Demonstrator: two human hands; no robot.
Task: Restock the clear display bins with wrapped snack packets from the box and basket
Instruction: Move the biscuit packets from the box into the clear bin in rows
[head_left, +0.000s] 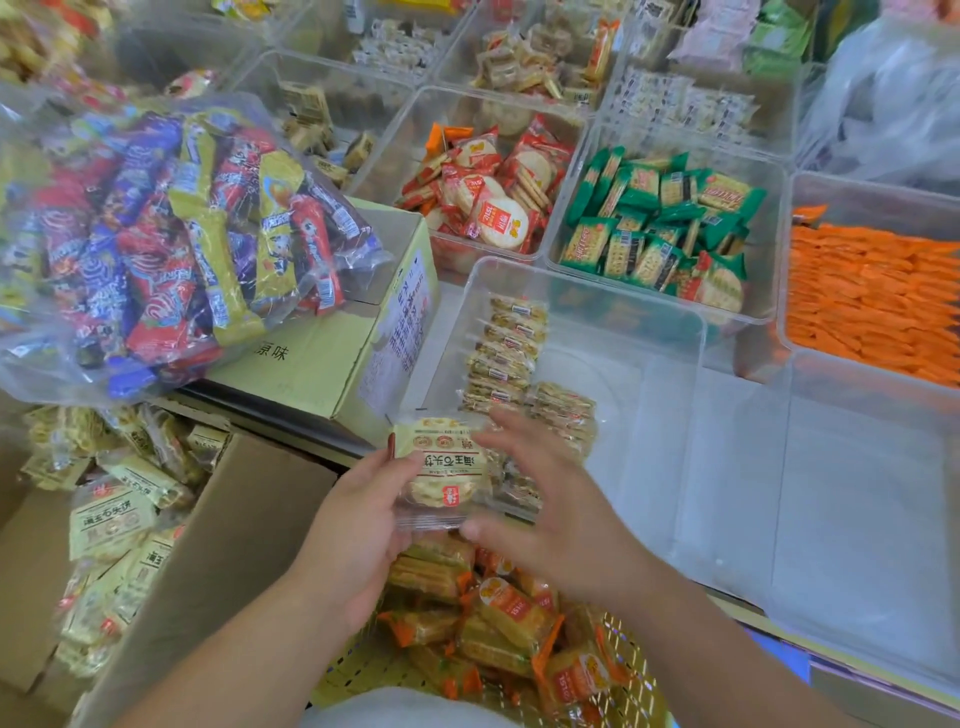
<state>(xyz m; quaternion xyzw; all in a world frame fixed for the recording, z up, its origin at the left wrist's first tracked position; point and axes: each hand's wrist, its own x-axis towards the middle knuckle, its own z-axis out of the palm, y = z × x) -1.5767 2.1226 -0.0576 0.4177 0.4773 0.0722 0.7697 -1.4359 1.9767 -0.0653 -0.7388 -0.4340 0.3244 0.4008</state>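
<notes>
Holding wrapped packet (441, 467) over clear bin's (675, 415) near-left corner | left hand (358, 519) is gripping one edge | right hand (550, 499), fingers spread, is steadying the other | probably squaring it to match the edge-standing row (511, 353)

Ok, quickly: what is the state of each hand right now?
Left hand: holding a pale snack packet, thumb on top.
Right hand: open, fingers spread at the packet's edge.
</notes>
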